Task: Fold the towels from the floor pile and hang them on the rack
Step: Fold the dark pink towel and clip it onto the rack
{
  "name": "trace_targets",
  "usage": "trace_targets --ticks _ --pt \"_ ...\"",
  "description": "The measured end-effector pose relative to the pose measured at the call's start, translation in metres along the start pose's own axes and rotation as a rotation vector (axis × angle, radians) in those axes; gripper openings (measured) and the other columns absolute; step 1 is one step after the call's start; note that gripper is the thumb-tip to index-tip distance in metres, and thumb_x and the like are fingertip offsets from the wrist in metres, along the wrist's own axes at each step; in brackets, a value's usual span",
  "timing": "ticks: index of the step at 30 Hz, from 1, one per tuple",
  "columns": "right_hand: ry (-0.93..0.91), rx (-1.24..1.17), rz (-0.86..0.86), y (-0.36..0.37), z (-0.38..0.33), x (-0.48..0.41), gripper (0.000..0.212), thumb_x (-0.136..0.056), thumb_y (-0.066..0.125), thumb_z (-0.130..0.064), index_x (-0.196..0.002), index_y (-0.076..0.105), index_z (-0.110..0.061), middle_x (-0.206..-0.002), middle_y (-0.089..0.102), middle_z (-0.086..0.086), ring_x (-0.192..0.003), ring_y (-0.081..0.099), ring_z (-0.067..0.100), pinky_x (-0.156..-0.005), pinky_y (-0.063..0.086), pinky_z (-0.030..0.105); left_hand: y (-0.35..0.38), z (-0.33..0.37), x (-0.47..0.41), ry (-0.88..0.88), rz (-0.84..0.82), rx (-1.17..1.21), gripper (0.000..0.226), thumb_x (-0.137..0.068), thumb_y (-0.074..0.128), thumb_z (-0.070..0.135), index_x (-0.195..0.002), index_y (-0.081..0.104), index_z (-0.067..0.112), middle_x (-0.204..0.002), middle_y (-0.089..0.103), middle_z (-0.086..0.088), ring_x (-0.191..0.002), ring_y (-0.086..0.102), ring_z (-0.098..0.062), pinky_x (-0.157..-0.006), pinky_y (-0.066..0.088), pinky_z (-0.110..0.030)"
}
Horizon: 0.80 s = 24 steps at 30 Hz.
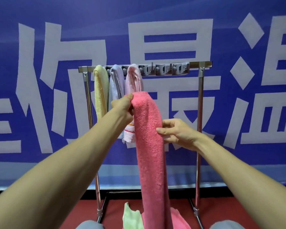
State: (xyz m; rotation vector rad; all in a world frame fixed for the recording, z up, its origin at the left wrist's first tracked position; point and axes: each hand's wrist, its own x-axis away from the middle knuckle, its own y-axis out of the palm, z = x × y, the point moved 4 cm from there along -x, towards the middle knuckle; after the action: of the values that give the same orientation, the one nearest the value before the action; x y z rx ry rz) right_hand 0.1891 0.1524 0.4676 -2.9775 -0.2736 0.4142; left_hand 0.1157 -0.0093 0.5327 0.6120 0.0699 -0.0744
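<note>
Hanging long and narrow in front of the rack (pixel 200 96), the fuzzy coral-pink towel (pixel 149 138) is gripped at its top fold by the left hand (pixel 122 104); the right hand (pixel 177 133) pinches its edge midway.

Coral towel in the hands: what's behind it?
Part of the pale pink towel hanging on the rack, then the blue banner. Low down, the coral towel covers part of the floor pile; what lies there is hidden.

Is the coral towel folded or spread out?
Folded: the coral towel hangs as a narrow strip from the left hand, right hand pinching its edge.
</note>
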Motion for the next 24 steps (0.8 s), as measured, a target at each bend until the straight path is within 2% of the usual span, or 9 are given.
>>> trace_targets --ticks 3,5,7,11,13,16,19,21,24 --pt "0.001 0.084 0.070 0.006 0.012 -0.006 0.018 -0.089 0.062 -0.007 -0.106 0.068 -0.002 -0.101 0.071 0.012 -0.095 0.067 0.025 -0.090 0.055 0.041 -0.017 -0.012 -0.009 -0.044 0.056 -0.009 0.012 -0.090 0.063 0.012 -0.083 0.058 0.004 -0.047 0.059 -0.004 -0.031 0.051 -0.009 -0.031 0.040 -0.015" --pt "-0.011 0.107 0.145 0.004 0.014 -0.010 0.018 -0.089 0.062 -0.008 -0.104 0.068 -0.001 -0.098 0.071 0.015 -0.091 0.066 0.026 -0.085 0.056 0.041 -0.029 -0.019 -0.017 -0.080 0.054 0.013 0.015 -0.093 0.059 0.014 -0.080 0.059 0.007 -0.035 0.052 0.002 -0.025 0.045 -0.005 -0.028 0.036 -0.014" --pt "-0.026 0.132 0.205 0.004 0.015 -0.015 0.017 -0.088 0.063 -0.007 -0.103 0.068 -0.001 -0.097 0.071 0.016 -0.089 0.066 0.027 -0.079 0.058 0.039 -0.037 -0.027 -0.022 -0.102 -0.001 0.026 0.016 -0.095 0.054 0.014 -0.080 0.060 0.011 -0.035 0.048 0.005 -0.025 0.039 -0.003 -0.027 0.032 -0.012" --pt "-0.062 0.171 0.293 0.008 0.018 -0.026 0.012 -0.087 0.064 -0.002 -0.098 0.068 -0.002 -0.096 0.069 0.019 -0.086 0.064 0.028 -0.082 0.056 0.044 -0.048 -0.056 -0.021 -0.176 -0.193 0.138 0.059 -0.100 0.044 0.025 -0.042 0.048 0.016 -0.029 0.035 0.008 -0.022 0.029 -0.004 -0.025 0.023 -0.012" --pt "-0.063 0.187 0.338 0.007 0.023 -0.032 0.009 -0.087 0.064 -0.002 -0.093 0.069 -0.007 -0.093 0.070 0.017 -0.083 0.064 0.025 -0.078 0.057 0.040 -0.058 -0.079 -0.021 -0.219 -0.278 0.109 0.069 -0.100 0.043 0.034 -0.033 0.043 0.015 -0.031 0.031 0.008 -0.025 0.029 -0.004 -0.029 0.024 -0.012" --pt "-0.008 0.176 0.389 0.001 0.042 -0.038 0.008 -0.089 0.062 -0.003 -0.087 0.070 -0.007 -0.084 0.067 0.012 -0.076 0.062 0.021 -0.067 0.056 0.032 -0.083 -0.119 -0.021 -0.240 -0.318 -0.062 0.064 -0.098 0.043 0.043 -0.039 0.047 0.018 -0.039 0.034 0.009 -0.035 0.031 -0.006 -0.036 0.028 -0.019" --pt "0.070 0.152 0.427 -0.001 0.071 -0.041 0.007 -0.087 0.064 -0.005 -0.088 0.070 -0.002 -0.080 0.063 0.015 -0.071 0.055 0.024 -0.065 0.048 0.037 -0.104 -0.154 -0.017 -0.268 -0.305 -0.191 0.048 -0.094 0.041 0.056 -0.064 0.055 0.020 -0.053 0.046 0.005 -0.047 0.041 -0.011 -0.051 0.036 -0.025" --pt "0.123 0.108 0.457 -0.004 0.094 -0.041 0.006 -0.087 0.065 -0.004 -0.083 0.070 -0.005 -0.075 0.062 0.011 -0.066 0.053 0.021 -0.060 0.046 0.031 -0.116 -0.174 -0.016 -0.251 -0.324 -0.296 0.046 -0.089 0.046 0.060 -0.079 0.062 0.018 -0.066 0.054 0.000 -0.059 0.049 -0.013 -0.064 0.041 -0.027" --pt "0.206 0.003 0.500 -0.010 0.134 -0.034 0.010 -0.085 0.067 -0.003 -0.078 0.068 -0.010 -0.070 0.062 0.005 -0.061 0.054 0.014 -0.062 0.050 0.028 -0.129 -0.201 -0.011 -0.191 -0.388 -0.455 0.031 -0.087 0.059 0.045 -0.093 0.068 0.015 -0.086 0.065 -0.003 -0.077 0.058 -0.016 -0.074 0.046 -0.028"
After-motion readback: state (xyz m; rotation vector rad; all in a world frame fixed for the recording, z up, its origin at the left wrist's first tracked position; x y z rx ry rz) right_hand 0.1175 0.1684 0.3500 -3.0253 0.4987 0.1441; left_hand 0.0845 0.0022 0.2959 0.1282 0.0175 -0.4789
